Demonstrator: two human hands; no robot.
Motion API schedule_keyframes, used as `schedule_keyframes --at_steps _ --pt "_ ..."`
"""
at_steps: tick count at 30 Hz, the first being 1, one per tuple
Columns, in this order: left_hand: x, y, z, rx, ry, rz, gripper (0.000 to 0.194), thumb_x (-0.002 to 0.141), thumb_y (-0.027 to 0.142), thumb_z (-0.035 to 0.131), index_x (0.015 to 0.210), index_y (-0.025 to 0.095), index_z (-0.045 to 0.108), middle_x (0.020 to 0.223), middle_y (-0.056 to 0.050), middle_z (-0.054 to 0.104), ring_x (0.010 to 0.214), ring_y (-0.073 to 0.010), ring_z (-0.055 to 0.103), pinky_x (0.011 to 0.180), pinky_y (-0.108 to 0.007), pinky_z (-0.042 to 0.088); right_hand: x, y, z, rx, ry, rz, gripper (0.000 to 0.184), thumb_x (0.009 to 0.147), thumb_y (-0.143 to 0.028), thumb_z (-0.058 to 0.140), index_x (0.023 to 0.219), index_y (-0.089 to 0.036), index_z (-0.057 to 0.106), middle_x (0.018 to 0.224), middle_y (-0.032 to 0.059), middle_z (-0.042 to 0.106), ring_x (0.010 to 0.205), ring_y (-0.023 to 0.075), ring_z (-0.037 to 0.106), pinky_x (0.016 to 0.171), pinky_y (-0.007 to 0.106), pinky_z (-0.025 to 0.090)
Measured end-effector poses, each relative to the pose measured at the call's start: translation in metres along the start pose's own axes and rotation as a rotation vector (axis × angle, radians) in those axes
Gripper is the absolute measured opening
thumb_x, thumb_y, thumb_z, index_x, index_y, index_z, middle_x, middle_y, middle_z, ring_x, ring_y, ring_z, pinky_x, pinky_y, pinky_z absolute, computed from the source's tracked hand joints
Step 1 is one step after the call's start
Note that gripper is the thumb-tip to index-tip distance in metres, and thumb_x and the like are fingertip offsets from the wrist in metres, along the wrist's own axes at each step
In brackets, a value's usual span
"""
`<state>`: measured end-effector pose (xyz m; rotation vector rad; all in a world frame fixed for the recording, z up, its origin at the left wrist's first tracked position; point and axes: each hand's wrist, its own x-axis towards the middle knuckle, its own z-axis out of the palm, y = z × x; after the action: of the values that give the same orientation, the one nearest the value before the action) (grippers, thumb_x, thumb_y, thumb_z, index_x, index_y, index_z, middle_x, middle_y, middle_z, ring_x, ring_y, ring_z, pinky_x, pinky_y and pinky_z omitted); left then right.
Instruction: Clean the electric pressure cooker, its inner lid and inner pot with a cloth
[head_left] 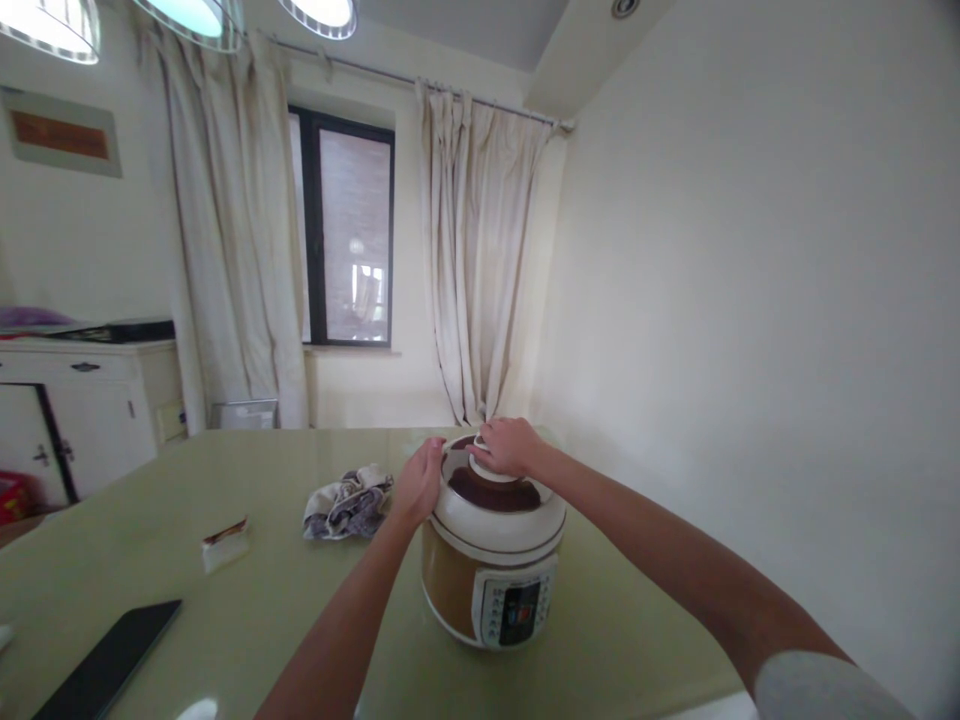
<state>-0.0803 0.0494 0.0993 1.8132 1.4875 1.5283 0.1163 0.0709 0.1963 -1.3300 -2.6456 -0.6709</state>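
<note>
An electric pressure cooker (448, 580) with a gold-brown body and a front control panel stands upright on the table. Its white lid (487, 528) with a brown top sits on the body. My right hand (510, 446) is closed around the handle on top of the lid. Against the lid's left rim, my left hand (418, 482) grips with its fingers held together; the fingertips are partly hidden. A crumpled patterned cloth (349, 503) lies just left of my left hand.
On the pale green table (262, 660) lie a small white packet (225, 544) and a dark flat phone or tablet (109, 665) at the left. A white wall (750, 300) rises close on the right. Curtains (480, 250) hang at the back, and a white cabinet (97, 405) stands far left.
</note>
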Motion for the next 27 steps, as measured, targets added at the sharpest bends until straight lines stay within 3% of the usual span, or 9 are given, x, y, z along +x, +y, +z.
schedule_keyframes --at_steps 4,14,18,20,22,25,27 --pt "0.000 0.001 0.000 -0.018 -0.016 0.019 0.068 0.105 0.061 0.019 0.118 0.018 0.070 0.120 -0.015 0.075 0.118 -0.0282 0.069 0.107 -0.046 0.048 0.002 -0.011 -0.003 0.016 -0.050 0.135 0.073 0.104 -0.067 0.029 0.112 -0.011 0.074 0.110 0.0245 0.075 0.104 0.0353 0.073 0.084 0.043 0.054" --pt "-0.001 0.002 0.000 -0.022 -0.021 0.038 0.065 0.104 0.062 0.022 0.111 0.021 0.072 0.115 -0.013 0.077 0.116 -0.0286 0.069 0.107 -0.047 0.049 0.000 -0.013 -0.001 0.025 -0.037 0.154 0.064 0.105 -0.063 0.036 0.116 -0.012 0.072 0.113 0.0233 0.075 0.106 0.0349 0.072 0.087 0.044 0.054" --pt "0.007 -0.007 0.001 -0.163 -0.024 -0.048 0.071 0.102 0.068 0.022 0.115 0.018 0.071 0.123 -0.016 0.075 0.119 -0.0287 0.069 0.109 -0.048 0.049 -0.010 -0.010 -0.007 0.131 -0.018 0.173 0.069 0.103 -0.070 0.036 0.125 -0.013 0.068 0.117 0.0212 0.073 0.111 0.0344 0.070 0.091 0.045 0.054" --pt "0.013 -0.020 -0.003 -0.277 0.001 -0.106 0.072 0.101 0.068 0.021 0.123 0.017 0.067 0.132 -0.018 0.071 0.121 -0.0277 0.068 0.107 -0.047 0.051 -0.030 -0.008 -0.010 0.232 0.088 0.177 0.069 0.103 -0.069 0.039 0.140 -0.013 0.059 0.130 0.0207 0.069 0.121 0.0326 0.066 0.100 0.045 0.052" --pt "0.014 -0.041 -0.012 -0.219 0.058 -0.139 0.066 0.101 0.063 0.027 0.131 0.016 0.063 0.140 -0.020 0.066 0.129 -0.0285 0.064 0.109 -0.048 0.050 -0.062 -0.010 -0.006 0.326 0.277 0.169 0.067 0.105 -0.061 0.040 0.154 -0.015 0.046 0.150 0.0199 0.056 0.139 0.0297 0.054 0.113 0.045 0.044" --pt "-0.001 -0.089 -0.032 0.291 0.196 -0.258 0.067 0.094 0.054 0.046 0.142 0.010 0.055 0.153 -0.028 0.052 0.148 -0.0400 0.044 0.120 -0.060 0.034 -0.124 -0.022 0.016 0.399 0.541 0.229 0.055 0.108 -0.048 0.039 0.158 -0.024 0.042 0.163 0.0138 0.044 0.151 0.0271 0.040 0.122 0.047 0.036" --pt "-0.021 -0.123 -0.044 0.554 0.183 -0.422 0.079 0.086 0.057 0.057 0.153 0.014 0.047 0.167 -0.027 0.031 0.155 -0.0505 0.026 0.116 -0.071 0.030 -0.161 -0.035 0.039 0.396 0.582 0.245 0.056 0.107 -0.042 0.042 0.161 -0.029 0.038 0.167 0.0110 0.039 0.153 0.0289 0.037 0.122 0.051 0.036"
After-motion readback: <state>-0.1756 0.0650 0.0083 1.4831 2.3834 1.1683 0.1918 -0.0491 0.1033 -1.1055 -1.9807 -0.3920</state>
